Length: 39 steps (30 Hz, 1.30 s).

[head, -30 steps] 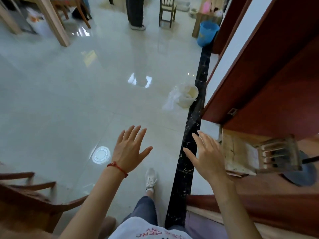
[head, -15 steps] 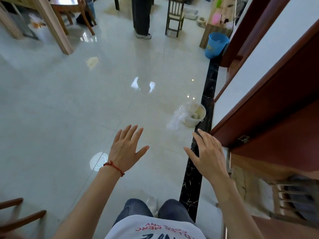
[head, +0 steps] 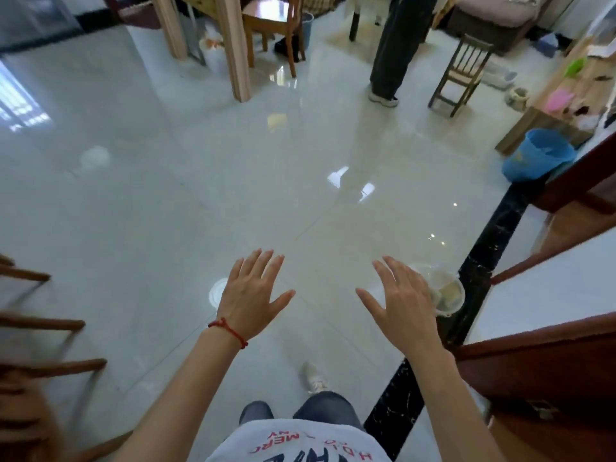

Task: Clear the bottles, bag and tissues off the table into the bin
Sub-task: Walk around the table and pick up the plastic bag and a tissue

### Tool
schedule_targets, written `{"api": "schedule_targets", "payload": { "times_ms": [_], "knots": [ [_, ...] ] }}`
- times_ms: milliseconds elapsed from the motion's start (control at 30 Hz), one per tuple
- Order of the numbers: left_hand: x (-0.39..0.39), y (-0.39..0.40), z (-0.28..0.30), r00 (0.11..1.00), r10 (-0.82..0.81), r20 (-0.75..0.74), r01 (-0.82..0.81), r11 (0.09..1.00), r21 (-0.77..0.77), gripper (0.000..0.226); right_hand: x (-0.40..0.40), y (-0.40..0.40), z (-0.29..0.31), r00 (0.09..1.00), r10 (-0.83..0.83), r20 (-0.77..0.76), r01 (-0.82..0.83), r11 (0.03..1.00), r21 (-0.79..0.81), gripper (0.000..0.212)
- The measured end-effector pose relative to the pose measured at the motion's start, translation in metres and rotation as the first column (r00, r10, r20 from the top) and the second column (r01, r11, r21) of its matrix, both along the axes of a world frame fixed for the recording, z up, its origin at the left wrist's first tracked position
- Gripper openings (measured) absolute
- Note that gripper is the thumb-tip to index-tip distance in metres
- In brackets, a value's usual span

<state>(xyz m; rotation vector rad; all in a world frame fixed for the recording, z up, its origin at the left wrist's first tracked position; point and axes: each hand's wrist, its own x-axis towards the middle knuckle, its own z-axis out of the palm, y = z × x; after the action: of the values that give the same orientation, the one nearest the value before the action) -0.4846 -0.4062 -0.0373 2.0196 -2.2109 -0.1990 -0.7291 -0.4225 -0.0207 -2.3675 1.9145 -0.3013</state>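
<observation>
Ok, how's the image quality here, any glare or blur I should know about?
Head view: bright window and light glare on the glossy floor; wooden chair at left is motion-blurred; wide-angle bending at the edges; both open hands, left hand and right hand, fairly sharp.

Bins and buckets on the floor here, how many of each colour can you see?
Blue: 2, the big blue bin by the doorway on the right and a smaller blue bin behind the wooden chair at the top.
White: 1, the white bucket just past the right hand.
Total: 3.
</observation>
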Motion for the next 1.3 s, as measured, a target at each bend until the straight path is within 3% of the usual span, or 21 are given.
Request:
{"api": "schedule_targets", "payload": {
  "times_ms": [267, 400, 600, 867, 1300],
  "knots": [
    [0.024, -0.012, 0.002, 0.94, 0.342, -0.017, -0.34, 0.939, 0.046, 0.069, 0.047, -0.097, 0.002, 0.933, 0.359, 0.019, -0.36, 0.933, 0.02, 0.071],
    [0.036, -0.004, -0.002, 0.867, 0.497, -0.021, -0.497, 0.867, 0.03, 0.059, 0.077, -0.127, -0.001, 0.851, 0.524, 0.041, -0.525, 0.851, 0.022, 0.069],
    [0.053, 0.014, -0.001, 0.732, 0.682, -0.005, -0.678, 0.729, 0.096, 0.076, 0.128, -0.152, -0.004, 0.717, 0.692, 0.082, -0.695, 0.719, 0.006, 0.065],
    [0.11, -0.003, -0.005, 0.649, 0.761, -0.001, -0.755, 0.645, 0.116, 0.081, 0.195, -0.185, -0.013, 0.663, 0.744, 0.085, -0.747, 0.664, 0.013, 0.058],
    [0.298, -0.107, -0.02, 0.687, 0.727, -0.007, -0.72, 0.682, 0.124, 0.083, 0.373, -0.285, -0.023, 0.707, 0.703, 0.077, -0.707, 0.706, 0.047, 0.061]
  ]
}}
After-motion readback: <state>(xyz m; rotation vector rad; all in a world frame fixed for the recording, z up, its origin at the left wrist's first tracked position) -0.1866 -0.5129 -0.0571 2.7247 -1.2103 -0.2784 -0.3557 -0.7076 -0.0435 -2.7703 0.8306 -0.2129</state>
